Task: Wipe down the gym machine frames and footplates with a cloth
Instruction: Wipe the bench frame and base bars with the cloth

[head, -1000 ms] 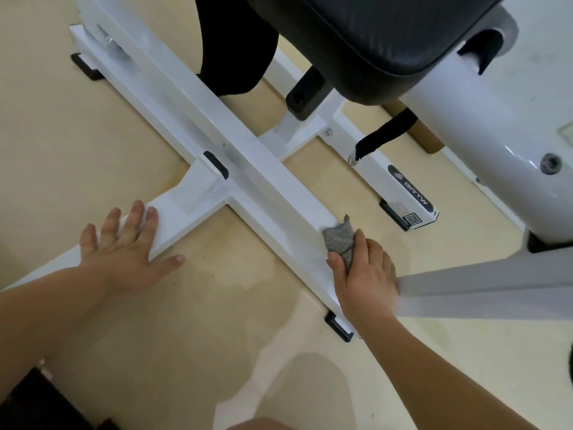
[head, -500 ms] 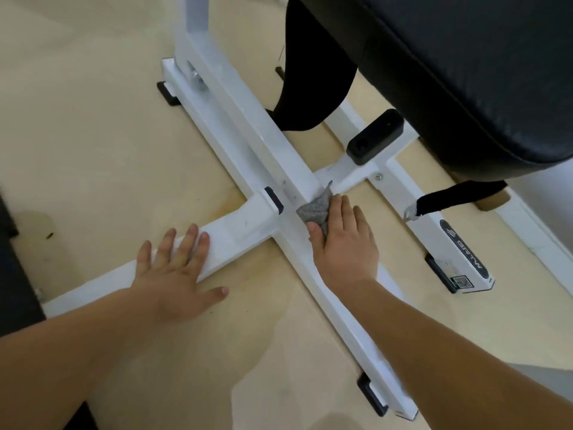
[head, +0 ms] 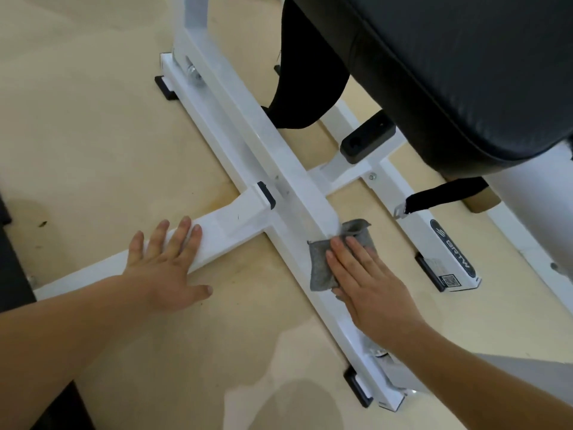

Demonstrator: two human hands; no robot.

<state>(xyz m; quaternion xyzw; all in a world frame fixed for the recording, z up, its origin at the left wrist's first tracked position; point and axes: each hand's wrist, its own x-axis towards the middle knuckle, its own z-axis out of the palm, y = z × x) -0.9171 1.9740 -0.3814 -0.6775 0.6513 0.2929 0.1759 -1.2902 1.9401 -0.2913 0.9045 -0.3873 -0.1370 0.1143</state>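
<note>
The left hand (head: 164,262) is laid flat on the side bar (head: 229,221), its grip spread, with the thumb off the bar over the floor (head: 93,135). The right hand (head: 369,287) is pressed flat on the cloth (head: 321,265), grip straight, nothing pinched. The cloth is found on the frame (head: 266,162), on its main beam just near of the bar junction. A black pad (head: 465,72) is noted beyond, above the frame.

Right hand (head: 369,283) lies flat over much of the grey cloth (head: 321,265), leaving only its left part and a curled top corner in view. Black seat pad (head: 465,72) runs off the top and right edges. White frame (head: 248,144) is cropped where its upright meets the top edge. Code sticker (head: 449,279) on the side rail (head: 392,178) is too small to read.
</note>
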